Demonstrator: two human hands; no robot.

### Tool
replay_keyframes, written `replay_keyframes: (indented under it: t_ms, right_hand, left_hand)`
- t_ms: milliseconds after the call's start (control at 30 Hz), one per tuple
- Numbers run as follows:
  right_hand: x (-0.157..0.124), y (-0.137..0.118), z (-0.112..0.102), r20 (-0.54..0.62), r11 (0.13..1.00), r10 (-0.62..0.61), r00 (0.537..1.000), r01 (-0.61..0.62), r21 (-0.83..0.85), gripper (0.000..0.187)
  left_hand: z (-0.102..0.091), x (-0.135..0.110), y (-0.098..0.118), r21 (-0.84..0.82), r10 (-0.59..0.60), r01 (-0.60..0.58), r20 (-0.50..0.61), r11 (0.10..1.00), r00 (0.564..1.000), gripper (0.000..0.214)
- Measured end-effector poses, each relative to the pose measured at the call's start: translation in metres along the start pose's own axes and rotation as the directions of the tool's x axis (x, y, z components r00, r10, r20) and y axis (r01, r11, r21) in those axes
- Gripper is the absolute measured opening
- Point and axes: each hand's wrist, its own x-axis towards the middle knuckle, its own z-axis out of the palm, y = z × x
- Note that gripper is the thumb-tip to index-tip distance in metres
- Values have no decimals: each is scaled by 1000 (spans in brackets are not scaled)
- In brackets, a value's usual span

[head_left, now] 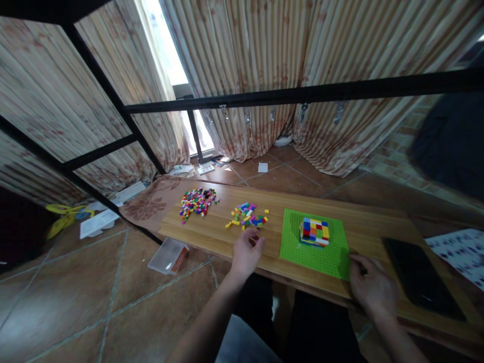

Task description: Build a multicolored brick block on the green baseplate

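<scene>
My left hand (247, 250) is at the near edge of the wooden tabletop, beside a small spread of mixed toy building bricks (247, 216). Its fingers are curled in toward the thumb; anything between them is too small to make out. My right hand (373, 286) is closed at the right near corner of a green studded baseplate (295, 252), fingertips against its edge. On that plate stands a block-shaped build of bricks (315, 233), its top a patchwork of red, yellow, blue, white and orange.
A larger heap of tiny bricks (197, 202) lies at the table's left. A black tablet-like slab (421, 277) lies on the right, near a printed sheet (459, 254). A clear plastic box (166, 256) sits on the tiled floor. Black metal bars (257, 98) cross behind the table.
</scene>
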Motion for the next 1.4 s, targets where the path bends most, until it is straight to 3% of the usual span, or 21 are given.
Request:
replay_keyframes:
  t_ms: [67,133,300,433,567,767,933,1133,1400]
  right_hand:
    - [0,1,1,-7,1000,-5,1000,5,-9,31]
    - [0,1,1,-12,1000,-7,1000,7,-21,31]
    - [0,-1,0,-17,1000,-21,1000,20,-5,29]
    - [0,-3,0,-34,1000,-9,999,10,0,29]
    - [0,-2,1,-32,1000,-19,999,20,3,30]
    - [1,-3,2,-38,1000,-22,999,23,5,30]
    - [2,-5,2,-47,999,-28,998,30,37,28]
    - [3,-6,3,-66,998,-25,998,28,54,25]
    - [4,-9,2,-50,997,-17,999,21,71,22]
  left_hand:
    - [-18,-8,-11,100,3,0,-27,995,1000,34]
    - [-24,-13,-18,238,30,-29,-2,971,1000,38]
    - [-6,-15,-22,506,94,-126,89,853,992,22]
    - [1,-2,-18,614,58,-88,68,785,996,22]
    - [-4,16,-17,641,49,-48,16,766,999,24]
    - [-9,42,-14,658,177,-95,-60,747,982,31]
    - [-5,73,-3,719,252,-205,43,664,967,30]
    - [3,98,4,820,149,-193,132,539,980,29]
    - [2,111,6,817,15,-143,163,558,987,27]
